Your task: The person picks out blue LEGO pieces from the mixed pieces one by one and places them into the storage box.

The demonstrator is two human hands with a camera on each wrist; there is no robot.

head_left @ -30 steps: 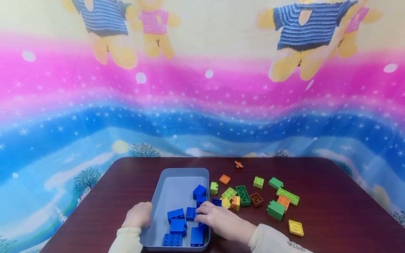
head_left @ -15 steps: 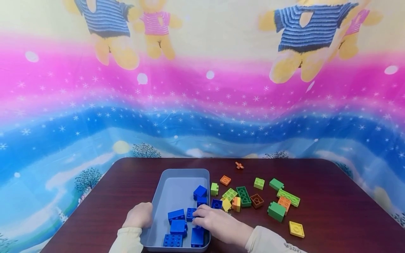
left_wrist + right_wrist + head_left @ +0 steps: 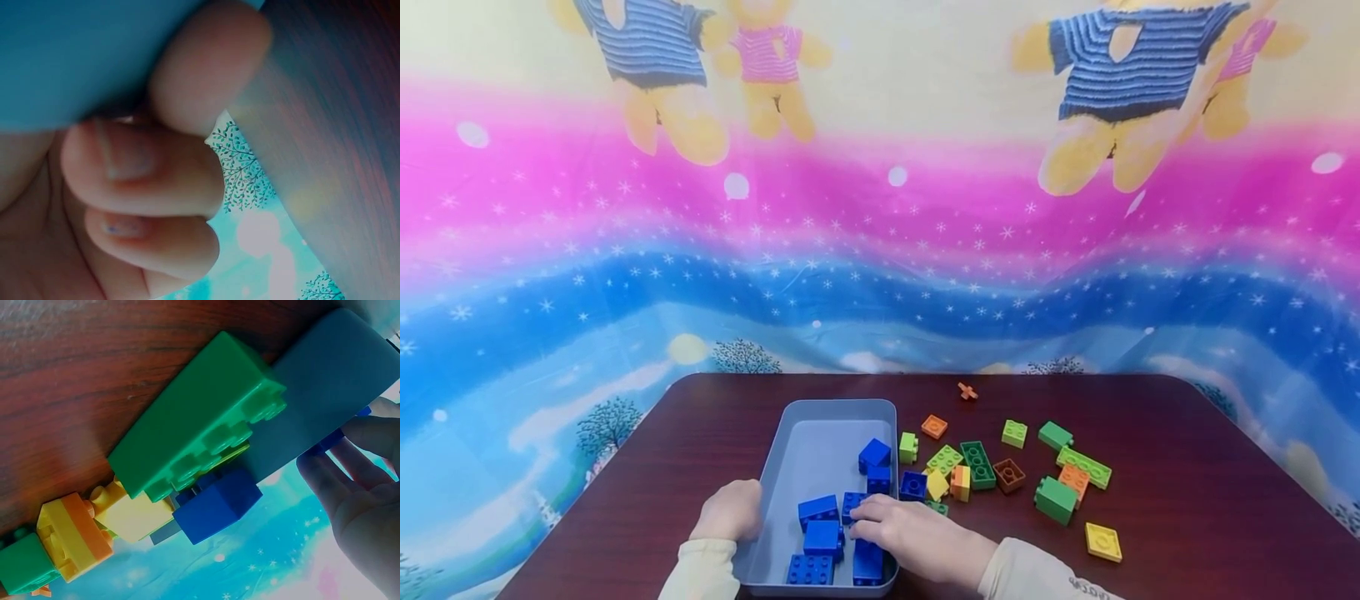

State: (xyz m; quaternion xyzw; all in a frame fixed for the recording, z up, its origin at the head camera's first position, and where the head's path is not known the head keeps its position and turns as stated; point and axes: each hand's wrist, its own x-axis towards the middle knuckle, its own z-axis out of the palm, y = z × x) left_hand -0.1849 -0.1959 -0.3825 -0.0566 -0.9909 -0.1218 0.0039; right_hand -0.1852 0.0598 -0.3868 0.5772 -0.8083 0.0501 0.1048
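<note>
My left hand (image 3: 730, 510) grips the left wall of a grey-blue tray (image 3: 775, 467); in the left wrist view, curled fingers (image 3: 144, 175) lie at its edge. My right hand (image 3: 917, 533) reaches over the tray's right wall among the blue bricks, fingers bent down. In the right wrist view, a bit of blue brick (image 3: 326, 442) shows between the thumb and fingertips, mostly hidden. Around it in the tray lie several blue bricks, among them a studded one (image 3: 810, 570), a brick (image 3: 823, 538) left of my fingers and one (image 3: 867, 565) below them.
Right of the tray are a dark blue brick (image 3: 913, 485), a yellow brick (image 3: 937, 485), a dark green brick (image 3: 977, 464), a brown brick (image 3: 1009, 475), a large green brick (image 3: 1055, 500) and a yellow tile (image 3: 1102, 542). An orange cross piece (image 3: 967, 391) lies near the far edge.
My right hand has shifted a little left and lower over the bricks, uncovering more of the blue brick behind it. The left hand has stayed on the tray's wall.
</note>
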